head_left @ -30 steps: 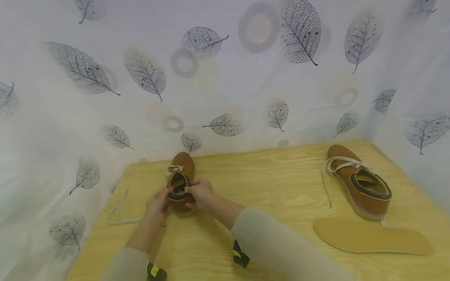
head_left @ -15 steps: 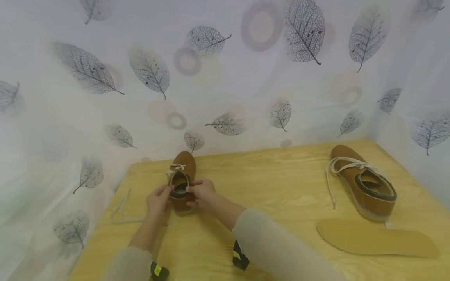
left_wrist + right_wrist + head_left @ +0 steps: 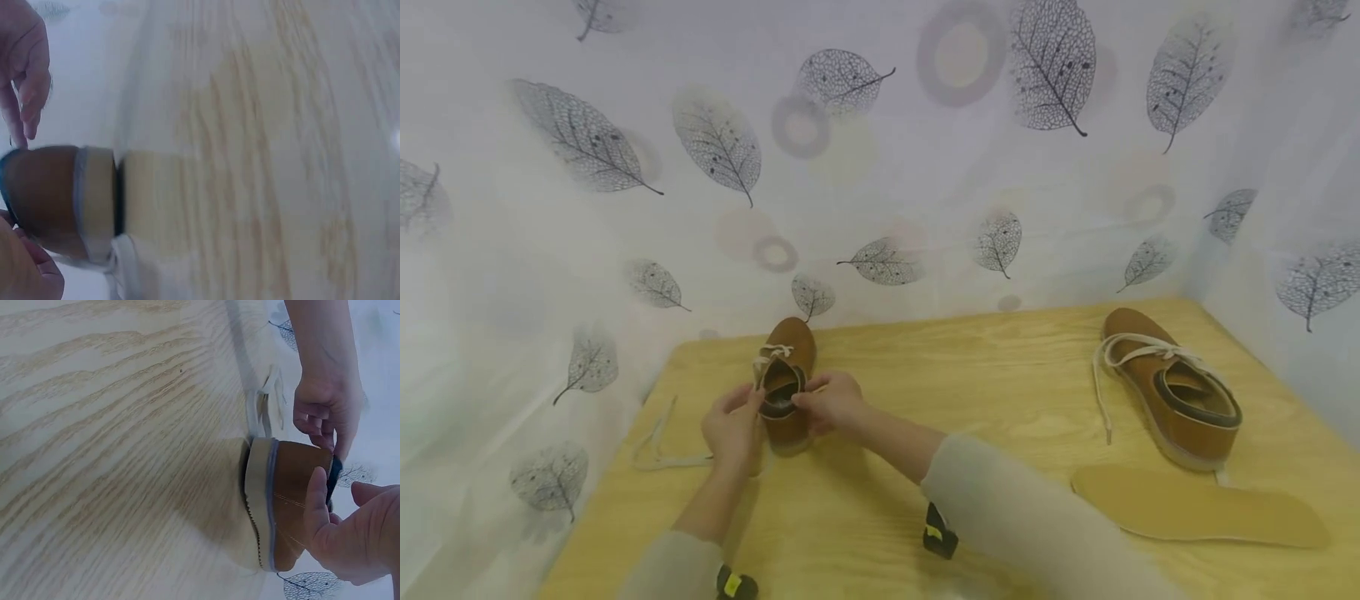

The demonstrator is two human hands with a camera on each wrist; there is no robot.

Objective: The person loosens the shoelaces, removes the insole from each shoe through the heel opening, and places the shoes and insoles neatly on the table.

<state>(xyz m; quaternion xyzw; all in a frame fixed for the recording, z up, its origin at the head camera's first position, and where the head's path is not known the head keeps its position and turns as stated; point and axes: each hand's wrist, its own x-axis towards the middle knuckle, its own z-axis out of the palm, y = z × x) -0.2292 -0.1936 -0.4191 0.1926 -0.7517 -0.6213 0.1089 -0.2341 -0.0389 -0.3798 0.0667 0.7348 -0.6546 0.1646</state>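
Note:
A brown lace-up shoe stands upright at the left of the wooden table, toe toward the far edge, pale laces across its front. My left hand pinches the left edge of its collar. On the opposite edge, my right hand grips the collar with thumb and fingers. The shoe's dark-lined opening shows between both hands. From the right wrist view, the light sole sits on the table, and the right hand has a finger along the shoe's outer side.
A second brown shoe with a trailing lace stands at the right. In front of it lies a flat tan insole. Another pale lace lies left of my left hand. A leaf-patterned sheet surrounds the table's back and sides.
Both hands have shifted slightly along the collar, the left one a little toward the toe. The right hand's lower fingers have drawn up from the heel side. The shoe stays put.

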